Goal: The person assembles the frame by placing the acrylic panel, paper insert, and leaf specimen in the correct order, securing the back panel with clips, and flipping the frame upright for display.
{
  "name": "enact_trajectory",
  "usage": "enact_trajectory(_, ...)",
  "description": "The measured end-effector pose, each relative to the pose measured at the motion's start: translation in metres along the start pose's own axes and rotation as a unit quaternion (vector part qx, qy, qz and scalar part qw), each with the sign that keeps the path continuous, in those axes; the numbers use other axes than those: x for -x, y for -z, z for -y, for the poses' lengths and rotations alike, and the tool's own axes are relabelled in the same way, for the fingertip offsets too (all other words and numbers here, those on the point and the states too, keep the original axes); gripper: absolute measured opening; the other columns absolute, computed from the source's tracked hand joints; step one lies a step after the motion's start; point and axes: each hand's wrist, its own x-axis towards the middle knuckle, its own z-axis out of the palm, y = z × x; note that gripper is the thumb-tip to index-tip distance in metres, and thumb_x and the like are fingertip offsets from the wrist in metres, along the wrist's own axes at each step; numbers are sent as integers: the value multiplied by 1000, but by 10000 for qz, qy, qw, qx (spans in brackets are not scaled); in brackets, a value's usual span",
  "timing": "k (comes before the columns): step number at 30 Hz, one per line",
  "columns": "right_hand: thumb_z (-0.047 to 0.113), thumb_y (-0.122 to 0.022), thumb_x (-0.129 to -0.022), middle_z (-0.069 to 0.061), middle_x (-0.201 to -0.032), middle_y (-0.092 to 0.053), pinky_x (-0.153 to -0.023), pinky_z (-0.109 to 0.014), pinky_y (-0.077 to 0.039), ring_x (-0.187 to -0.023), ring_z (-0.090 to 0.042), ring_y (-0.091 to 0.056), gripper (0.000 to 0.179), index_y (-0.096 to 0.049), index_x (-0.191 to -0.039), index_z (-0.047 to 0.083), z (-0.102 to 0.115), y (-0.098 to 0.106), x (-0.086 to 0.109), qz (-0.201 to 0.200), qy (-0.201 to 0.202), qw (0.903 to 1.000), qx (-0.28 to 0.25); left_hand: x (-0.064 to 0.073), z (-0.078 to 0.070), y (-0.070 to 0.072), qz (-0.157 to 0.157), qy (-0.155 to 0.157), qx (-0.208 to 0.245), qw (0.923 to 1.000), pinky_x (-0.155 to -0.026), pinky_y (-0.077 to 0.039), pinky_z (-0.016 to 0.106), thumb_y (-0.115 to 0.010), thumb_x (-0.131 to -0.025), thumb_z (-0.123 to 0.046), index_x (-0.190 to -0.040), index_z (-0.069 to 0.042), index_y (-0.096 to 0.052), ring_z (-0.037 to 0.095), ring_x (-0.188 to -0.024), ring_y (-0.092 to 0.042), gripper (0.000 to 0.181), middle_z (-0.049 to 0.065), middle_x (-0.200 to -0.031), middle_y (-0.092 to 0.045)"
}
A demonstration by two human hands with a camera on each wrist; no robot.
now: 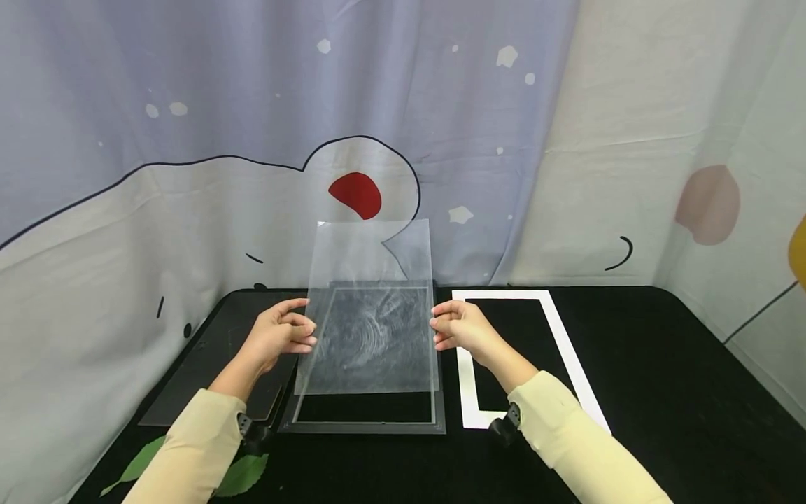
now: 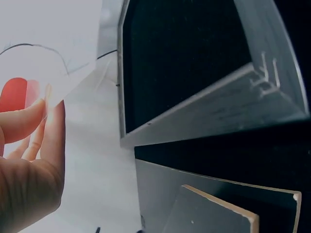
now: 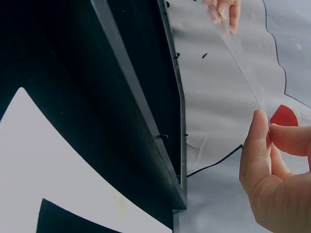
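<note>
A: Where is the clear sheet (image 1: 368,350)?
B: Between the left grip (image 1: 275,334) and right grip (image 1: 464,329), tilted above the bench (image 1: 648,371). Each pinches one side edge, likely to keep it flat and its face untouched.
A: And nearby?
B: Below, between both: a grey frame (image 1: 371,428). Below the right grip, a white mat (image 1: 572,364); below the left grip, a dark board (image 1: 201,357). Both probably lie alongside to stay reachable.

Black desk (image 1: 661,392): near edge cut off below in the head view. Toward its near left corner, green oval leaves (image 1: 244,476) partly covered by the cream left sleeve (image 1: 192,441). By its left edge, dark grey flat board (image 1: 195,378) partly hidden by the left grip (image 1: 280,332). White rectangular border (image 1: 469,381) partly concealed behind the right forearm (image 1: 513,367). Right wrist view: left grip blurred, cropped above.
</note>
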Motion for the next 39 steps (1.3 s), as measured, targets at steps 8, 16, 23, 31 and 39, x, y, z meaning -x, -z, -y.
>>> enact_trajectory(8, -3, -57, -92, -5, -80, -57, -59, -27, -56, -60, -12, -58, 25, -51, -115, -11, -10, -1, 2, -27, -110, 9999, 6, -4, 9, -2, 46, -22, -351, 9994, -67, -57, 31, -59, -91, 6, -146, 4, -31, 12, -74, -67, 62, 2, -85, -65)
enact_trajectory(16, -3, -58, -92, -6, -78, -57, -60, -28, -56, -60, -13, -59, 21, -51, -111, -9, -21, -3, 5, -18, -187, 9998, 57, -6, 15, -3, 27, -1, -791, 9969, -66, -55, 27, -62, -90, 3, -142, 6, -37, 11, -74, -62, 57, -1, -82, -66)
enact_trajectory(23, -3, -57, -92, -6, -78, -57, -59, -28, -56, -60, -14, -59, 20, -52, -110, -9, -25, -3, 7, -17, -271, 9996, 105, -3, 21, -6, 91, 113, -772, 9969, -65, -55, 27, -61, -89, 5, -136, 9, -40, 10, -74, -63, 51, 1, -82, -66)
enact_trajectory(31, -3, -57, -92, -7, -76, -56, -59, -29, -56, -60, -14, -58, 18, -52, -108, -8, -32, -6, 7, 6, -348, 9993, 166, -2, 30, -5, 156, 182, -783, 9966, -63, -55, 28, -60, -90, 6, -133, 10, -40, 13, -69, -63, 48, 7, -88, -66)
enact_trajectory(39, -5, -57, -91, -7, -75, -56, -57, -29, -56, -59, -14, -58, 18, -51, -107, -9, -38, -8, 7, -13, -402, 9991, 105, 1, 33, -5, 220, 211, -804, 9963, -63, -55, 28, -58, -90, 7, -131, 10, -40, 14, -71, -62, 45, 9, -90, -66)
